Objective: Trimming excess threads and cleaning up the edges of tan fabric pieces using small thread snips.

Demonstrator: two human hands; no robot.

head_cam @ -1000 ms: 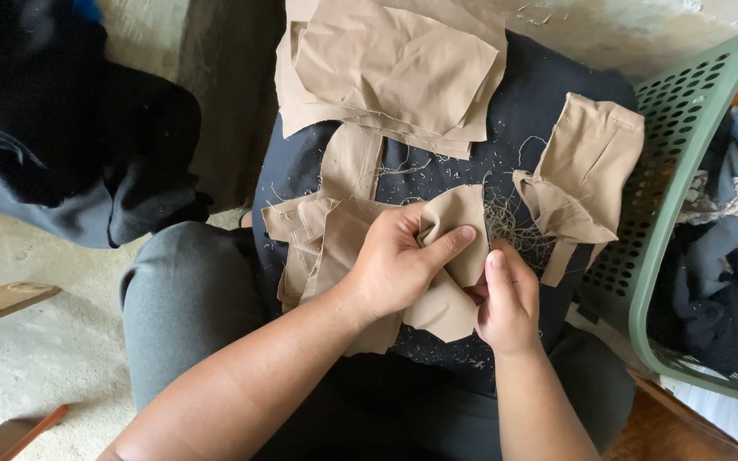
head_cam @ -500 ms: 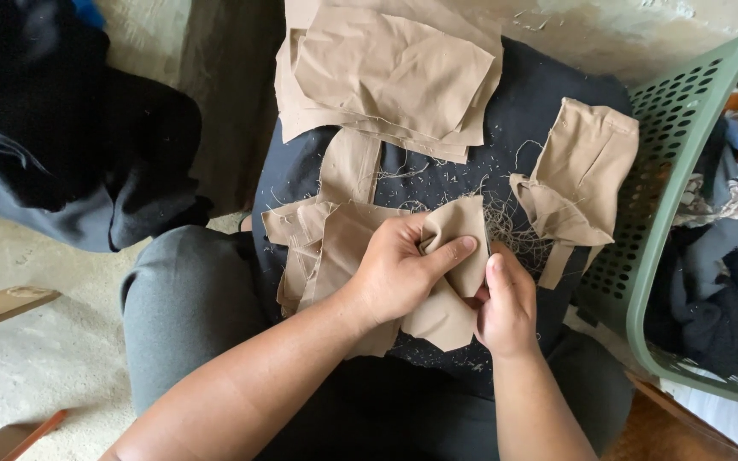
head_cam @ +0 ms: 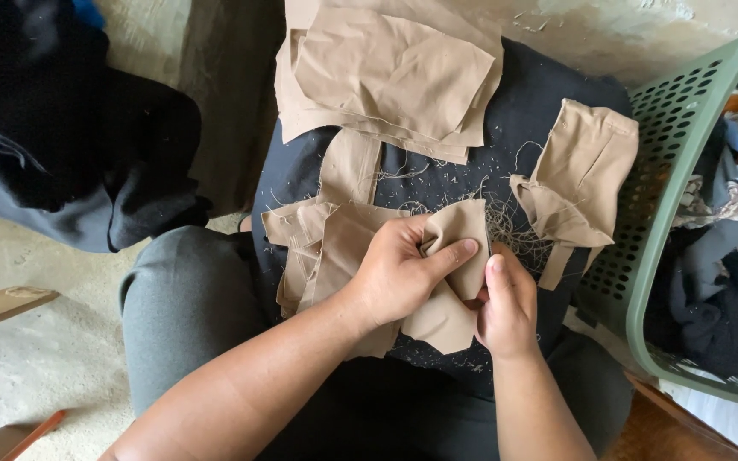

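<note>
Looking down, head view: a seated person in grey trousers works tan cloth over a dark fabric spread across the lap.
Left hand: closed on a small folded piece of tan woven cloth, thumb lying over its upper fold, the other fingers wrapped beneath.
Right hand: closed too, pinching the same piece from its right edge, thumb pointing up just beside the left thumb; what the lower fingers do is hidden under the cloth.
Held piece: mid-lap, raised slightly off the dark lap cloth, its lower flap hanging between the two wrists.
Joined tan strips: lying flat just left of the left hand, running into a narrow tan strip that reaches up to the stack.
Stack of larger tan cloth panels: at the far edge of the lap, several layers laid flat, well apart from the hands.
Folded tan piece with stitched edge: right of the hands, near the basket, untouched.
Loose thread snippets: scattered thickly on the dark cloth beside the held piece.
Progress, as judged: several pieces seem already handled and laid aside; one is in hand.
Green perforated plastic laundry basket: at the right, holding mixed coloured garments.
Dark grey garment heap: on the floor at left.
</note>
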